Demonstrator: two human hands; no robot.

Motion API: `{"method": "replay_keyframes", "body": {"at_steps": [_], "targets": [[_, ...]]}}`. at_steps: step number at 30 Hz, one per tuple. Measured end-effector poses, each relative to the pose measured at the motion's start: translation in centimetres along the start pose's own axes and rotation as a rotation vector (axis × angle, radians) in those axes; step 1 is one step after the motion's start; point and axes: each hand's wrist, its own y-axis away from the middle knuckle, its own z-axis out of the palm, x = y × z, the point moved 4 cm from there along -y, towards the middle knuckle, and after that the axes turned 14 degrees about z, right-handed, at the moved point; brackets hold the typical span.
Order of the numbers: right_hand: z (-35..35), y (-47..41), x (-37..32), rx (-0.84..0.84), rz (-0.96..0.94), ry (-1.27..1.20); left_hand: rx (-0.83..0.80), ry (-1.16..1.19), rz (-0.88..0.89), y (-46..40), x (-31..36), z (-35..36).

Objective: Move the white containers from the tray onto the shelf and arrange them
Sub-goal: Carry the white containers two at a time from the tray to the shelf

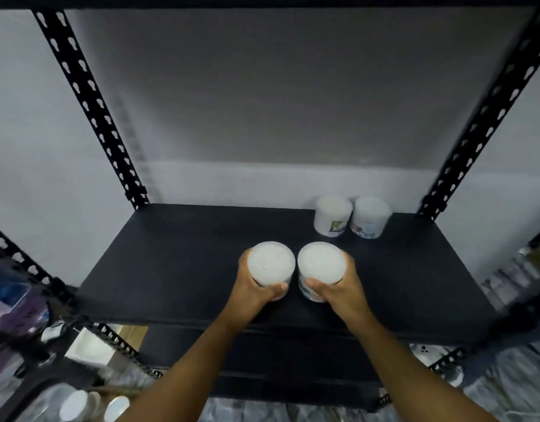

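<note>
Black shelf (177,269) — each hand's grip holds one white container.

A storeroom; black slotted-steel shelving (89,95) against bare wall (262,86); cluttered goods (16,300) alongside.

Two bare forearms reach up from the lower edge of the head view, slim and unsleeved, with no cuff in sight. The left hand (256,292) and right hand (338,292) wear no gloves. Short thumbnails show on both thumbs, and the other fingers are mostly hidden.
</note>
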Motion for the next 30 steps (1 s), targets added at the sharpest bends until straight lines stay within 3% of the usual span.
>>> {"method": "replay_keyframes", "body": {"at_steps": [9, 30], "targets": [[-1.8, -3.5, 2.3, 0.013, 0.073, 0.004, -0.036, 0.009, -0.062, -1.9, -2.9, 2.2], [-1.3, -11.4, 1.4, 0.011, 0.032, 0.040, -0.034, -0.062, -0.081, -9.4, -5.0, 2.9]]}}
